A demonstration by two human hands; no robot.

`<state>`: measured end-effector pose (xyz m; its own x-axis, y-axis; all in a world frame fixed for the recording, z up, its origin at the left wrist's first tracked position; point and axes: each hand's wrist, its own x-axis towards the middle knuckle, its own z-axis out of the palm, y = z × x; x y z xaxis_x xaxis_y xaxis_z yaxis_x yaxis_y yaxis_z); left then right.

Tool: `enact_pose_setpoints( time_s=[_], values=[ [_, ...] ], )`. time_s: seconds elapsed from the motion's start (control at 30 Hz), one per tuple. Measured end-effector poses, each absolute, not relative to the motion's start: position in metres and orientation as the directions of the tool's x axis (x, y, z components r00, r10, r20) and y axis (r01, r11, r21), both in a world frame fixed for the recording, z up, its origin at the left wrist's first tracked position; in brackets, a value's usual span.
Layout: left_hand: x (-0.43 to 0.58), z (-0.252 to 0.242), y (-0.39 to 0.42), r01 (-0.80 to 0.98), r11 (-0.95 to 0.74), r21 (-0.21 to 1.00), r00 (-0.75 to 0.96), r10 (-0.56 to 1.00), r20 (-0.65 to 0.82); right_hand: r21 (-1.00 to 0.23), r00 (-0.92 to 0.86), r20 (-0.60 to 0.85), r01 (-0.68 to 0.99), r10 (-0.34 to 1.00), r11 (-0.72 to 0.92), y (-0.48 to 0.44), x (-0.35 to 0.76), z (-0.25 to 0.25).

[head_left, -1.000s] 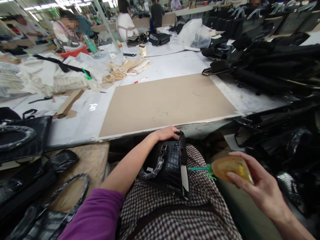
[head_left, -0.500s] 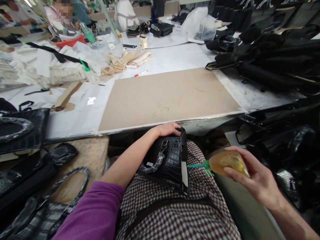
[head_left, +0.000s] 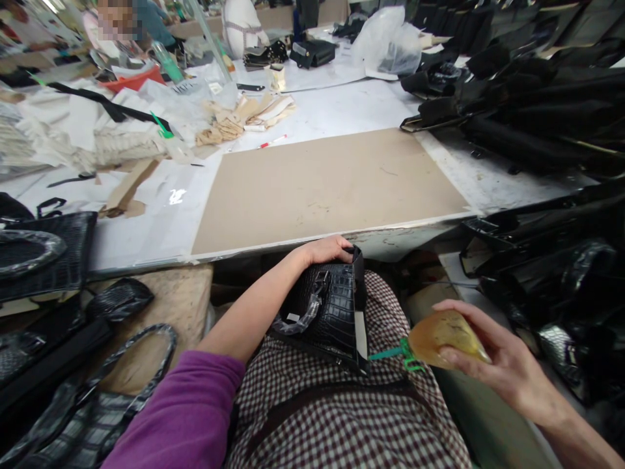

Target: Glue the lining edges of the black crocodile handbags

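Note:
A black crocodile-patterned handbag (head_left: 336, 296) lies on its side across my lap, on a checked apron (head_left: 312, 417). My left hand (head_left: 328, 250) grips its far edge, fingers curled over the rim. My right hand (head_left: 498, 355) is wrapped round a soft glue bottle (head_left: 446, 339) with amber liquid inside. The bottle is tilted sideways, and its green nozzle (head_left: 388, 353) points left, the tip at the near end of the bag's pale edge strip (head_left: 361, 335). Whether the tip touches the strip I cannot tell. The bag's handle (head_left: 305, 316) is wrapped in clear plastic.
Ahead is a white table with a brown board (head_left: 327, 182) on it. Black bags (head_left: 49, 254) and bag parts crowd the left, and more black pieces (head_left: 527, 111) are piled at right. A second glue bottle (head_left: 173, 144) lies by white scraps. A person (head_left: 117, 39) sits far left.
My right hand has moved the glue bottle nearer to me, so the nozzle tip has slid down along the bag's pale strip to its near end. My left hand keeps its grip.

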<state>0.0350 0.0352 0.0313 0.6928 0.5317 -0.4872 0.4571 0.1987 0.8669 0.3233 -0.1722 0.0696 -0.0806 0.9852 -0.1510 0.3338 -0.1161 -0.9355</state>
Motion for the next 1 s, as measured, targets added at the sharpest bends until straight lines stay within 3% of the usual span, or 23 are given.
enact_pose_setpoints(
  time_s=[0.33, 0.53, 0.7, 0.9, 1.0],
  values=[
    [0.035, 0.031, 0.035, 0.460, 0.194, 0.867, 0.692, 0.533, -0.487, -0.934, 0.062, 0.028, 0.358, 0.998, 0.004, -0.167, 0.324, 0.049],
    [0.035, 0.029, 0.035, 0.457, 0.189, 0.869, 0.692, 0.538, -0.481, -0.900, -0.020, 0.091, 0.426, 0.996, 0.091, -0.169, 0.327, 0.051],
    [0.036, 0.031, 0.034, 0.462, 0.179, 0.869, 0.691, 0.541, -0.479, -0.902, -0.102, -0.005, 0.430, 0.995, 0.040, -0.170, 0.329, 0.061],
    [0.037, 0.030, 0.034, 0.465, 0.164, 0.870, 0.695, 0.541, -0.474, -0.933, -0.019, -0.041, 0.358, 0.999, -0.032, -0.170, 0.325, 0.064],
    [0.037, 0.030, 0.034, 0.471, 0.155, 0.868, 0.693, 0.544, -0.473, -0.931, -0.067, -0.102, 0.357, 0.993, -0.071, -0.174, 0.328, 0.061]
  ],
)
